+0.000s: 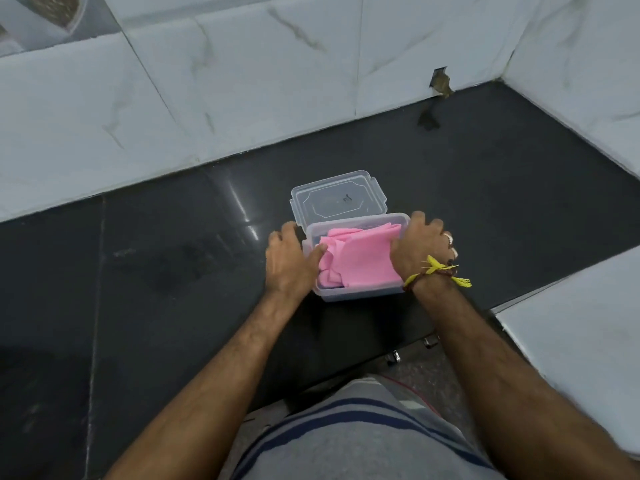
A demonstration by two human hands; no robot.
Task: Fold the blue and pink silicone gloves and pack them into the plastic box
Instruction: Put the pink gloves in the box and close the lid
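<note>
Now both hands, left hand [289, 261] and right hand [417, 245], grip the plastic box [356, 294] (pink glove [360, 259] inside).

The right hand [417, 249] covers the right wall of the plastic box [349, 295]; its fingertips are hidden behind the hand. The left hand [289, 263] hides the box's left wall. Under the pink glove [360, 259], only a dark sliver shows; the blue glove cannot be confirmed. The lid [337, 199] marking is too small to read.
</note>
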